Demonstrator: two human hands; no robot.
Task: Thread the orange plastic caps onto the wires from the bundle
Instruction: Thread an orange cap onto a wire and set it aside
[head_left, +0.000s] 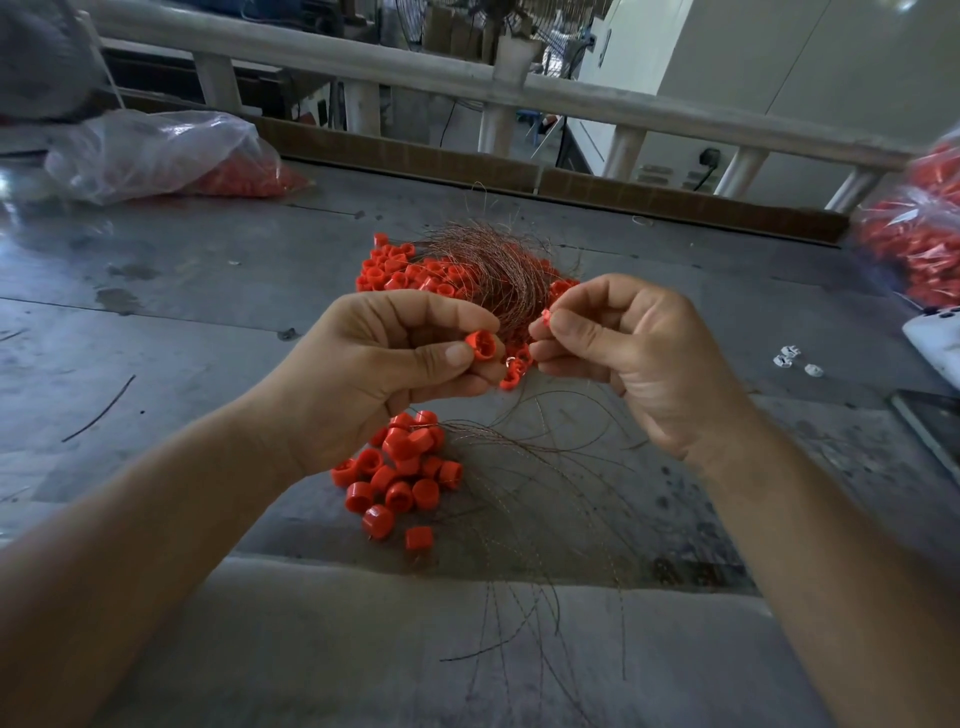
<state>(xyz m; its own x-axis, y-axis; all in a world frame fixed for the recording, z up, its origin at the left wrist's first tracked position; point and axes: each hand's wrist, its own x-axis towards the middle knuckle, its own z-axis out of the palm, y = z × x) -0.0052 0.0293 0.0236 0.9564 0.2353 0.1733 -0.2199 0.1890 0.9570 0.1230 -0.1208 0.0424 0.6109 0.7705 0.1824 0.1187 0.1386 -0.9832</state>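
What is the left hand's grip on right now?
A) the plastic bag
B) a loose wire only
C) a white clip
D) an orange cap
D: the left hand pinches an orange cap between thumb and fingertips, while the right hand pinches a small orange piece beside it.

Caps (400, 478) lie under the left hand (389, 364), wires (524, 441) under the right hand (628, 353). Further left the table (182, 322) is open.
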